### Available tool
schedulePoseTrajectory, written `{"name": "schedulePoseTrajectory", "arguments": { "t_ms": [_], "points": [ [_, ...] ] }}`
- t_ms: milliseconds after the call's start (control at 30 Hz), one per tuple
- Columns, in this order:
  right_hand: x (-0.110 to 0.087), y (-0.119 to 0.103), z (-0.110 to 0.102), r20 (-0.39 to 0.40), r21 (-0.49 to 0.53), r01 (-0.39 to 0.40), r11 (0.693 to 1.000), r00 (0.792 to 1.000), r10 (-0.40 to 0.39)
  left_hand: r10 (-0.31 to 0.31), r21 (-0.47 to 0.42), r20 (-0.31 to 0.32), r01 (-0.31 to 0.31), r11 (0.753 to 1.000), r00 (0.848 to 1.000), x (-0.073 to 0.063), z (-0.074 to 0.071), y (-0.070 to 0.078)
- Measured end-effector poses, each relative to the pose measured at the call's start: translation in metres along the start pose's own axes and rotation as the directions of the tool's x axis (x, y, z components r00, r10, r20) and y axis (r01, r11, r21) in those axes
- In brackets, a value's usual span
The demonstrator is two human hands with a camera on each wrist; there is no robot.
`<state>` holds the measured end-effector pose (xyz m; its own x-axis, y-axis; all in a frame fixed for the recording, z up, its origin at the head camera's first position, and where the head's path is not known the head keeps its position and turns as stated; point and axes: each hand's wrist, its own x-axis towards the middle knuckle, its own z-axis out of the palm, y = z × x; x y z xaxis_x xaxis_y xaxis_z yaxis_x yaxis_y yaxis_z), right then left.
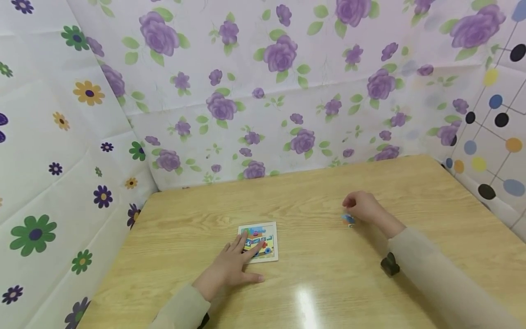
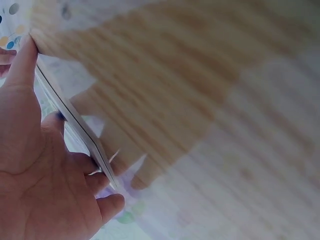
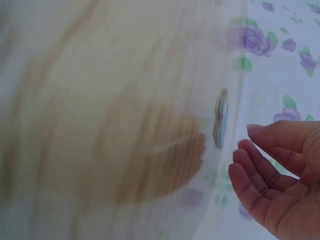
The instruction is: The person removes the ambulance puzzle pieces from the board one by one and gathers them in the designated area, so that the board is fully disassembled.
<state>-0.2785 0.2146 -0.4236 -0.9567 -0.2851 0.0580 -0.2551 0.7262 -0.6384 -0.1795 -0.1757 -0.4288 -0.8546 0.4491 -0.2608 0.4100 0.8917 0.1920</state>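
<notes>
A small jigsaw puzzle (image 1: 276, 244) with a white frame and a colourful vehicle picture lies flat on the table. My left hand (image 1: 232, 267) rests on it with fingers spread, covering its lower left part. In the left wrist view, the fingers lie along the thin puzzle edge (image 2: 80, 122). To the right lies a small stack of blue and orange puzzle pieces (image 1: 348, 220). My right hand (image 1: 365, 208) hovers beside them with loosely bent fingers. The right wrist view shows a gap between the stacked pieces (image 3: 221, 120) and the fingertips (image 3: 255, 128), with nothing held.
The wood-grain table (image 1: 312, 256) reaches back to a wall covering (image 1: 263, 114) printed with purple flowers. A sheet with coloured flowers hangs on the left, and one with coloured dots on the right. Dark wrist straps (image 1: 389, 264) sit on both sleeves.
</notes>
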Motion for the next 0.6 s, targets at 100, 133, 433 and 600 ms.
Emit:
{"name": "schedulePoseTrajectory", "arguments": {
  "t_ms": [100,133,433,600],
  "points": [
    [0.000,-0.006,0.004,-0.028,-0.001,0.027,1.000,0.999,-0.027,0.009,0.003,-0.009,-0.009,1.000,1.000,0.000,0.001,0.000],
    [0.001,-0.009,0.005,-0.033,0.003,0.036,0.999,0.999,-0.035,0.012,0.004,-0.011,-0.012,1.000,1.000,-0.001,0.001,0.000],
    [0.005,-0.041,0.015,-0.013,0.035,0.070,0.997,0.997,-0.070,0.017,-0.021,-0.015,-0.017,1.000,1.000,-0.001,-0.003,0.003],
    [0.008,-0.058,0.025,0.025,0.091,0.077,0.993,0.997,-0.080,0.012,-0.017,-0.011,-0.012,1.000,1.000,-0.002,-0.002,0.003]
  ]
}}
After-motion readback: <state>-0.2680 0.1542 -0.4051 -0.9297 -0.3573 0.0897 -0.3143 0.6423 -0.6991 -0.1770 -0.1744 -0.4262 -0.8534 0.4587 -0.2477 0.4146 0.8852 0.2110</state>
